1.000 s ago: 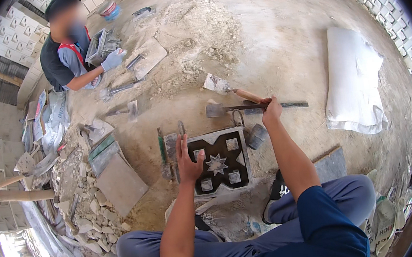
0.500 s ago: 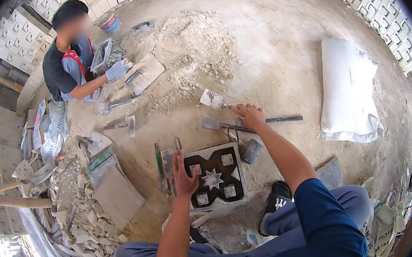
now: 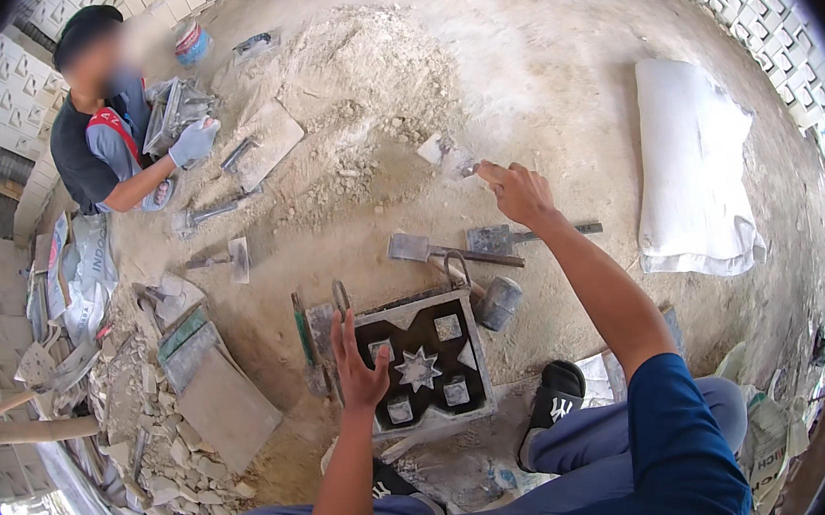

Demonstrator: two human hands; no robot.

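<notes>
In my right hand [image 3: 520,191] is the handle of a small trowel [image 3: 448,156], its pale, dusty blade pointing left at the edge of the powder pile [image 3: 364,87]. My left hand [image 3: 360,369] has its fingers stretched and hovers over the left side of a metal tile mould [image 3: 487,390]. Dark recesses, four-sided pale blocks and a star-shaped piece [image 3: 417,369] show inside the mould. Two loop handles rise from its far edge. A mallet with a grey cylindrical head [image 3: 499,304] lies by its right corner. Flat-bladed tools [image 3: 409,247] lie just beyond the mould.
A co-worker [image 3: 106,119] in a grey glove sits at the far left beside a tray [image 3: 178,111]. Flat boards [image 3: 227,408] and rubble [image 3: 166,449] lie on the left. A white sack [image 3: 690,168] lies on the right. A bucket [image 3: 193,44] stands at the back.
My right hand has lifted the trowel from beside the flat-bladed tools and moved it farther away and slightly right. My left hand stays over the mould, fingers still spread.
</notes>
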